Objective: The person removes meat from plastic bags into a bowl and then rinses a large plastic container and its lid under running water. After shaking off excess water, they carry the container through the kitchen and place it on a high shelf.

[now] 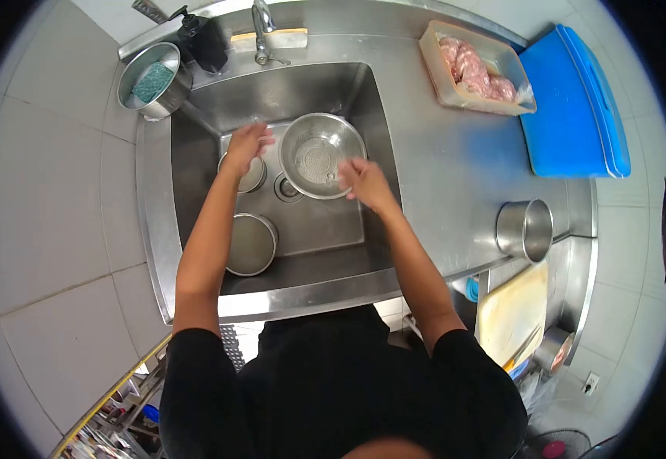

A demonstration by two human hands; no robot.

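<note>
Steel sink (pixel 195 191): round perforated steel colander (pixel 321 155) gripped at its 4 o'clock rim by right hand (pixel 365 183), kept steady; left hand (pixel 247 144) open, empty at 9 o'clock

Honestly there's nothing readable here, no text, labels, brand names or numbers that I can make out. The black soap dispenser bottle (pixel 201 40) by the tap, the clear plastic tub of pink meat (pixel 474 69) and the blue plastic lid (pixel 575 103) on the steel bench (pixel 448 176) all look blank at this resolution.
</note>
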